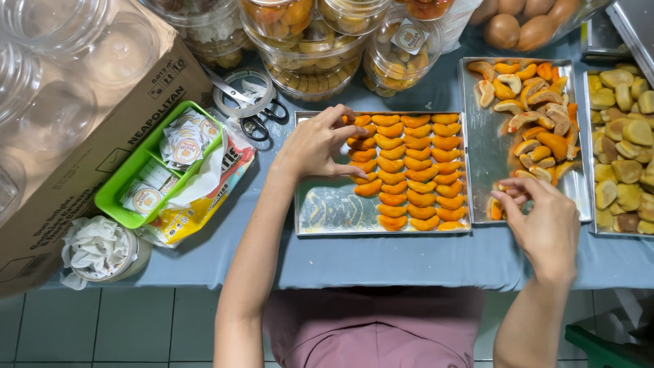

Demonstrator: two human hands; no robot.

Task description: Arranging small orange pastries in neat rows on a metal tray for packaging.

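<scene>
1. Head view, left hand [315, 144]: fingers curled, tips pinched on an orange crescent cookie [357, 149] at the near end of the rows; wrist over the bare part of the centre tray [327, 211].
2. Orange crescent cookies [415, 174]: set in tidy rows just right of the left hand and filling the tray's right part; the stretch under and below the hand lies bare.
3. Right hand [541, 221]: fingers drawn together, tips pinching a small orange piece [504, 194] at the near corner of the second tray [485, 157]. Whether the piece is lifted clear of the metal cannot be told.
4. Loose cookies [535, 112]: heaped unsorted above the right hand, some turned pale side up, on the second tray.
5. Third tray [588, 150]: just right of the right hand, holding pale yellow-brown cookies [623, 146].
6. Green basket [129, 180]: well left of the left hand, holding round labels [182, 144]; a printed snack bag [204, 194] lies beside and partly under it.
7. Scissors [262, 116] and a tape roll [244, 95]: above-left of the left hand.
8. Clear plastic jars [310, 58]: beyond the left hand, filled with cookies.
9. Cardboard box [75, 170]: far left, with empty clear jars [61, 75] lying on it.
10. Tissue-stuffed container [102, 252]: lower left of the left forearm.
11. Blue tablecloth [409, 259]: under all trays, nearest the body.
</scene>
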